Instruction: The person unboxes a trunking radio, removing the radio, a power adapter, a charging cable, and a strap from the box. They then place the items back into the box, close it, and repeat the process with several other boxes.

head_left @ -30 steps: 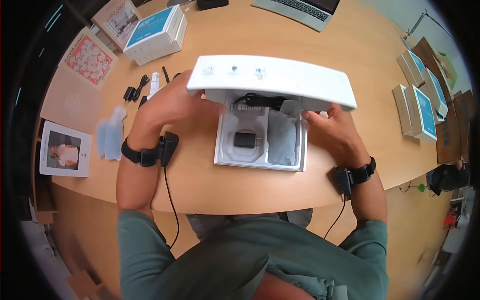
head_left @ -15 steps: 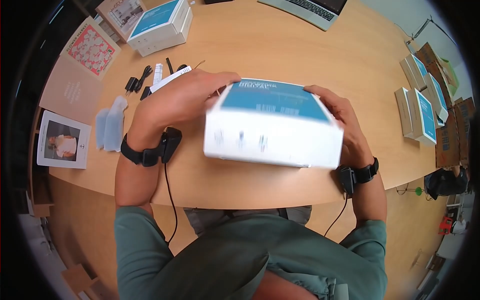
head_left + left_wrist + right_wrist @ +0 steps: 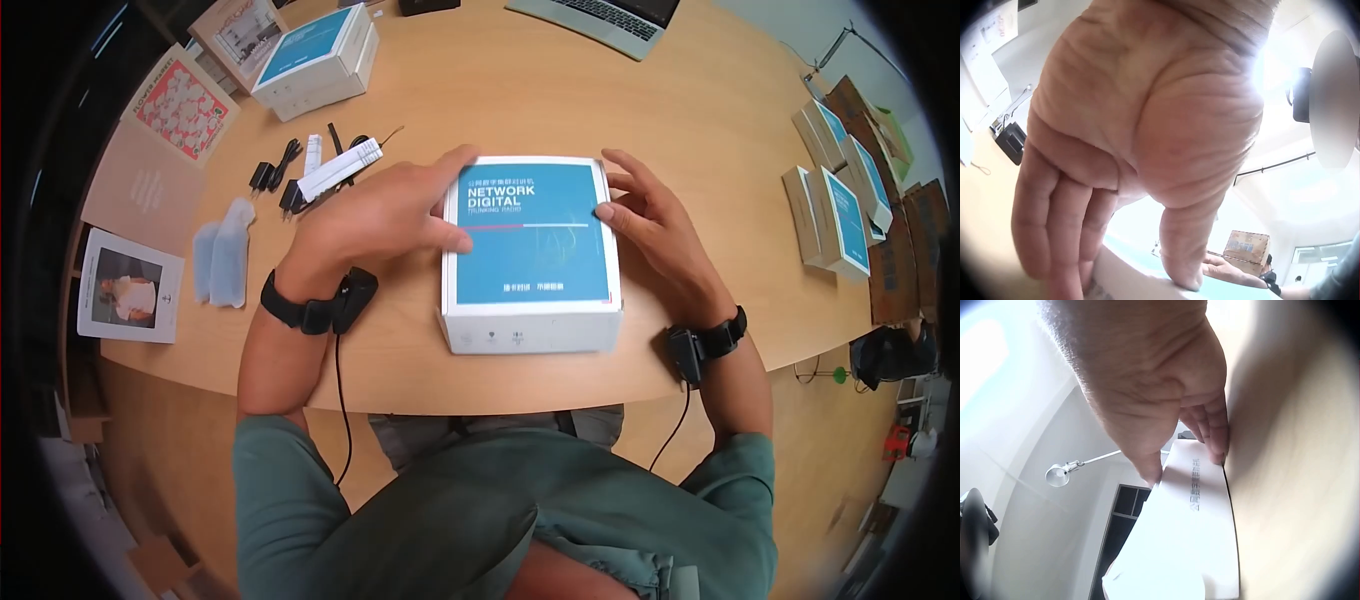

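Note:
A white box (image 3: 530, 335) with a blue lid top lettered "NETWORK DIGITAL" sits closed on the table in front of me. On its left side is my left hand (image 3: 385, 210), thumb laid on the lid and index finger reaching the far left corner. The left wrist view shows the other fingers of that hand (image 3: 1141, 112) extended down beside the box. At the opposite side, my right hand (image 3: 660, 225) has its thumb at the lid's right edge. In the right wrist view, this hand's fingers (image 3: 1216, 434) lie straight along the box's lettered side wall.
Black chargers and cables (image 3: 275, 172) lie on the left with a white printed strip (image 3: 340, 168). Closer in are translucent sleeves (image 3: 220, 258). Stacked boxes (image 3: 315, 65) stand far left; more boxes (image 3: 835, 215) stand right. A laptop (image 3: 600, 22) is at the back.
The lid, tilted up over the open tray with a charger and bagged contents, has come down and covers the box. Both hands have loosened from gripping it and rest at its sides.

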Action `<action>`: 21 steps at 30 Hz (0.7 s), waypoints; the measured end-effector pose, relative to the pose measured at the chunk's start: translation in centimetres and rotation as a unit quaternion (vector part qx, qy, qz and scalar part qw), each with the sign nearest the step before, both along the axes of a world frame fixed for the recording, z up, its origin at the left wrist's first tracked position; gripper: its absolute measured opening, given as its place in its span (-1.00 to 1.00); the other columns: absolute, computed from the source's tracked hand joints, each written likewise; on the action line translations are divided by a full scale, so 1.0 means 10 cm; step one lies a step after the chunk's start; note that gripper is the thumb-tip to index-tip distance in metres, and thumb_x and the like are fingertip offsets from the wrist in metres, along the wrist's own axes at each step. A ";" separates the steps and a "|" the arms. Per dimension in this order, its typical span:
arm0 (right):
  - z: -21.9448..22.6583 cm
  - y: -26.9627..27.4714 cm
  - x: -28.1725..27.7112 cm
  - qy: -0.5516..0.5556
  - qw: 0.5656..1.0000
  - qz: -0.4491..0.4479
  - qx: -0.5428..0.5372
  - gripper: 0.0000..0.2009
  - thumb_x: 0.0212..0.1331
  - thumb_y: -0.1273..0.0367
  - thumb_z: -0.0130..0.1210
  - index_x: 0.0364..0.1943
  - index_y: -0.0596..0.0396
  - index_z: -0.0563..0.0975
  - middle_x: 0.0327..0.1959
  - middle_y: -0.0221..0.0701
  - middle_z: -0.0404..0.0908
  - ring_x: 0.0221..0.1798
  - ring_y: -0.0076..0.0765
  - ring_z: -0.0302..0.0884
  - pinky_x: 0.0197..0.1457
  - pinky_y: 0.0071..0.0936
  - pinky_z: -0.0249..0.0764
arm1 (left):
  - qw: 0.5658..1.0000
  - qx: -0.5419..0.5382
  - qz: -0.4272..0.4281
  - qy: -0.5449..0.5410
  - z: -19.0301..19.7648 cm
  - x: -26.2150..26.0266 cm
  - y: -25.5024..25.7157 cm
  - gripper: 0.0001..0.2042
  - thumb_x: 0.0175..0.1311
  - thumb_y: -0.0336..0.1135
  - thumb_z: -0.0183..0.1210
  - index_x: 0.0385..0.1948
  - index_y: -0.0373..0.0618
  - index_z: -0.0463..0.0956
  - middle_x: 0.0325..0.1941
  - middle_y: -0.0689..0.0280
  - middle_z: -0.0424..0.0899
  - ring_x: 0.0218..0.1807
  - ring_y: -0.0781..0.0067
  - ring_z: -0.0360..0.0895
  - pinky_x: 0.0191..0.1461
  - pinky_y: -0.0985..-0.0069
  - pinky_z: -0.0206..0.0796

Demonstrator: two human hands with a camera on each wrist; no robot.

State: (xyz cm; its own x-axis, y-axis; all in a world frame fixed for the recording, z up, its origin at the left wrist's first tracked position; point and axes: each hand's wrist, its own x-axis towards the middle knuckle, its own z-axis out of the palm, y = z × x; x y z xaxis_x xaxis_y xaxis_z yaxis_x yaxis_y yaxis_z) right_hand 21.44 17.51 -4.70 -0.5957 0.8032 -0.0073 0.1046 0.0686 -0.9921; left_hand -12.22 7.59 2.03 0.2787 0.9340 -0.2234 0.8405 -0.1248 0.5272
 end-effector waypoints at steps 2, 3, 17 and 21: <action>-0.08 0.09 0.01 0.020 1.000 -0.021 0.006 -0.25 0.46 0.32 0.40 0.63 0.25 0.29 0.45 -0.01 0.58 0.33 -0.19 0.68 0.37 -0.31 0.61 | 0.998 0.008 0.033 -0.046 -0.06 0.00 0.05 -0.12 0.34 -0.06 0.50 0.61 -0.25 0.24 -0.02 -0.09 0.83 0.02 0.07 0.81 0.14 0.31 0.57; -0.10 0.13 0.03 0.013 0.999 -0.033 0.017 -0.21 0.46 0.32 0.41 0.64 0.29 0.25 0.49 0.01 0.55 0.36 -0.15 0.66 0.42 -0.28 0.58 | 0.993 0.014 0.068 -0.092 -0.11 0.00 0.07 -0.18 0.40 -0.09 0.46 0.59 -0.25 0.26 0.01 -0.09 0.82 0.04 0.10 0.81 0.17 0.32 0.56; -0.10 -0.02 -0.02 0.174 0.984 -0.019 -0.028 -0.17 0.48 0.28 0.36 0.74 0.03 0.17 0.62 -0.02 0.34 0.39 -0.15 0.62 0.26 -0.24 0.68 | 0.965 0.142 0.118 -0.186 -0.51 0.19 0.36 -0.24 0.54 -0.20 0.33 0.64 -0.30 0.16 0.51 -0.06 0.51 0.52 0.16 0.51 0.56 0.16 0.38; -0.12 0.02 0.02 0.161 0.981 0.039 -0.100 -0.19 0.49 0.27 0.35 0.73 -0.04 0.20 0.55 -0.06 0.35 0.45 -0.15 0.53 0.22 -0.26 0.72 | 0.943 0.330 0.012 0.044 -0.16 0.61 0.03 -0.32 0.33 -0.21 0.44 0.48 -0.23 0.45 0.52 -0.15 0.49 0.49 -0.27 0.48 0.57 0.04 0.33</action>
